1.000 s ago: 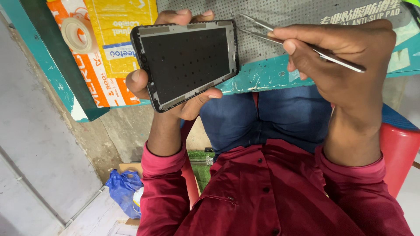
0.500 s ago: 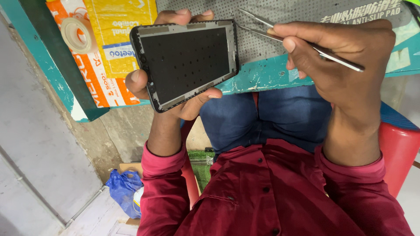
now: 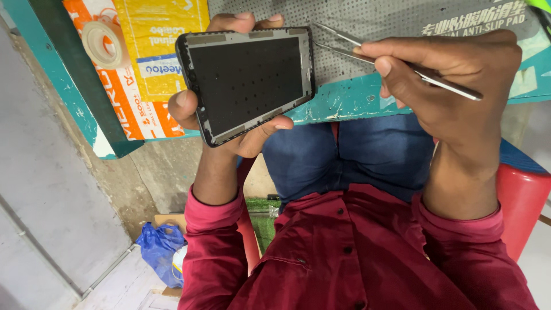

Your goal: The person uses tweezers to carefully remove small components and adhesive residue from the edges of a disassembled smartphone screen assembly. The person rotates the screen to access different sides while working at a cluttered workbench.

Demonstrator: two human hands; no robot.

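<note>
Fingers of the left hand were mostly hidden behind the phone frame it gripped; only the thumb on the left edge, a fingertip at the near edge and two tips above the far edge showed. The frame was held up over the bench's near edge, its dark inner face dotted with small holes, tilted toward the person. What lay behind it could not be made out.

The right hand was pinched shut around a pair of metal tweezers, whose two points stood slightly apart just right of the frame, not touching it. The tweezers' back end stuck out past the knuckles to the right.

A grey perforated mat covered the far part of the teal bench, cut off at the top. At the left lay an orange and yellow packet with a roll of pale tape on it. A blue plastic bag sat on the grey floor at the near left; its contents could not be seen. The person wore a maroon shirt and blue jeans, seated on a red stool.
</note>
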